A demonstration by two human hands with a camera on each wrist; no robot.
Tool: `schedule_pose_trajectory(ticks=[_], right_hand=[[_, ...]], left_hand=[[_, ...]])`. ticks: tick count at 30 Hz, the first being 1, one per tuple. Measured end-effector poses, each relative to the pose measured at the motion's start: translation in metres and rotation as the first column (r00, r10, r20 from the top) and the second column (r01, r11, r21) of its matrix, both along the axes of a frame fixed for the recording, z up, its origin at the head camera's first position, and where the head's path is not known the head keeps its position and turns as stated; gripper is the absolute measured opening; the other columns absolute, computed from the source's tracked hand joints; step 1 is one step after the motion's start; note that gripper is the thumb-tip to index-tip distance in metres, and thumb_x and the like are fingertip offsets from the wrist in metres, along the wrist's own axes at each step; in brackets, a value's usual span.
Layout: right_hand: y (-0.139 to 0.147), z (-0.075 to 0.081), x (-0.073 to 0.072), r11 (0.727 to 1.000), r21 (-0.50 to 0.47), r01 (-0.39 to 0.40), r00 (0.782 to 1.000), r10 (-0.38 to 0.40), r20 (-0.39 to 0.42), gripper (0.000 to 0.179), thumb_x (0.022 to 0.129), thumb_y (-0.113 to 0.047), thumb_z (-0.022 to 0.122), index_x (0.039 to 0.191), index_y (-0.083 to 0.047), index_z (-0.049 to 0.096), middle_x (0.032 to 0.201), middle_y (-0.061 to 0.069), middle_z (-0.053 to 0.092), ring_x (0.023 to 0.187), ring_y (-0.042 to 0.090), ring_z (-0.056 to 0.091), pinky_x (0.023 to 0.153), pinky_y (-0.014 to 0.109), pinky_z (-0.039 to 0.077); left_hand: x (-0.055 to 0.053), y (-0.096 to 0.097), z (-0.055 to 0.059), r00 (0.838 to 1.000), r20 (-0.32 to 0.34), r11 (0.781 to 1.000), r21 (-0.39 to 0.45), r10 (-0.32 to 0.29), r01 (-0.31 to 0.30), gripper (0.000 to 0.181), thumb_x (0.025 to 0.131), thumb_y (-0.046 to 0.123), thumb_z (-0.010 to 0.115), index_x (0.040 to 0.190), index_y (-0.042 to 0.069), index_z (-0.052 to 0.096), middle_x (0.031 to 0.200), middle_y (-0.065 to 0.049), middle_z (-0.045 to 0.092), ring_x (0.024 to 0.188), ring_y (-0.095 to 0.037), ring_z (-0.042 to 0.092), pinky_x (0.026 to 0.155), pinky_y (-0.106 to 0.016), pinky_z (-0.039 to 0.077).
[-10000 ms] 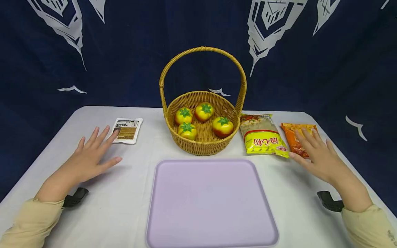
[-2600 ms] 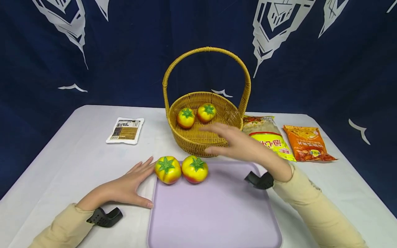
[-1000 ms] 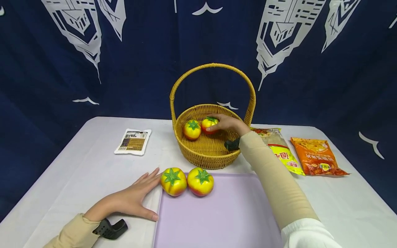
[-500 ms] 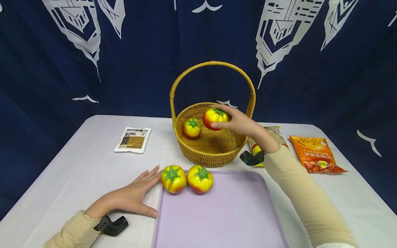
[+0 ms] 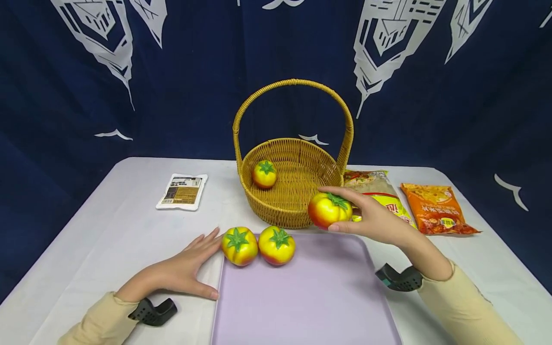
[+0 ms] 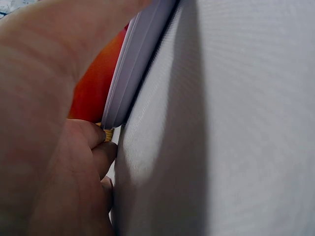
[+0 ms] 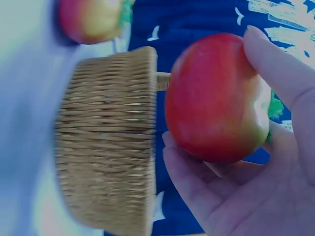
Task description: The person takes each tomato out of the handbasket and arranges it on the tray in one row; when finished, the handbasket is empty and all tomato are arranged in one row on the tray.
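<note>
My right hand (image 5: 373, 215) holds a yellow-red tomato (image 5: 328, 211) with a green leafy top, between thumb and fingers, over the tray's back right corner. Its red underside faces the right wrist camera. My left hand (image 5: 181, 270) lies with fingers spread along the left edge of the lilac tray (image 5: 302, 297), its fingertips close to a second tomato (image 5: 239, 246). Another tomato (image 5: 277, 245) sits right beside that one on the tray's back edge. One more tomato (image 5: 264, 174) lies in the wicker basket (image 5: 286, 218) behind the tray.
The basket's tall handle (image 5: 293, 82) arches over it. At the right lie a yellow noodle packet (image 5: 390, 203), partly behind my right hand, and an orange snack packet (image 5: 435, 211). A small white packet (image 5: 182, 191) lies at the back left.
All the tomatoes were in the basket ten seconds ago; two came onto the tray. My right hand has since lifted a third out and brought it forward and right. My left hand stays put lately.
</note>
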State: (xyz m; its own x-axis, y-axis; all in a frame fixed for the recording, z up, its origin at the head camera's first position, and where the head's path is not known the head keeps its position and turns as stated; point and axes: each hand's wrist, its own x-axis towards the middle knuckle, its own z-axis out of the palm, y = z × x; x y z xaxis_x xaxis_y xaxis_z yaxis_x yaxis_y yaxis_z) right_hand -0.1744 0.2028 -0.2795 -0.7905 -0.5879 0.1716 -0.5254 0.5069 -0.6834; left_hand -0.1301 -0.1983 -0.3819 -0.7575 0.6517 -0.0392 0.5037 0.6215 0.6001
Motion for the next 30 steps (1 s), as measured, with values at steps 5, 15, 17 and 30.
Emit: schedule_pose_trajectory(ticks=[5,15,17,30], right_hand=[[0.007,-0.021,0.016,0.998,0.068,0.001,1.0,-0.002,0.018,0.069,0.079,-0.029,0.076,0.138,-0.015,0.045,0.129,0.006,0.05,0.104,0.021,0.052,0.085,0.042,0.048],[-0.005,-0.058,0.02,0.992,0.121,0.044,0.997,-0.051,0.054,0.074,0.076,-0.039,0.077,0.138,-0.014,0.044,0.129,0.009,0.049,0.11,0.022,0.05,0.09,0.044,0.044],[-0.01,-0.063,0.019,0.991,0.125,0.049,0.998,-0.055,0.039,0.073,0.077,-0.04,0.076,0.137,-0.014,0.044,0.127,0.009,0.05,0.11,0.023,0.05,0.092,0.045,0.043],[-0.027,-0.075,0.026,0.971,0.147,0.191,0.981,-0.181,-0.075,0.072,0.077,-0.046,0.074,0.134,-0.011,0.046,0.128,0.013,0.051,0.111,0.029,0.051,0.087,0.05,0.045]], left_hand=[[-0.001,0.0,0.003,1.0,-0.009,1.0,-0.004,0.005,-0.005,0.115,0.066,0.061,0.074,0.147,0.0,0.021,0.152,-0.024,0.005,0.137,-0.041,0.002,0.107,-0.057,0.001],[0.001,0.001,0.003,1.0,0.003,1.0,0.006,0.005,-0.005,0.114,0.066,0.059,0.075,0.147,-0.001,0.022,0.151,-0.025,0.005,0.137,-0.041,0.003,0.106,-0.058,0.001],[0.001,0.001,0.002,1.0,0.004,1.0,0.005,0.005,-0.005,0.114,0.066,0.059,0.075,0.147,-0.001,0.021,0.151,-0.025,0.005,0.137,-0.041,0.003,0.106,-0.058,0.001],[-0.001,0.0,-0.001,1.0,-0.005,1.0,0.006,0.007,-0.007,0.115,0.066,0.059,0.076,0.147,-0.001,0.021,0.152,-0.023,0.006,0.137,-0.039,0.003,0.107,-0.056,0.001]])
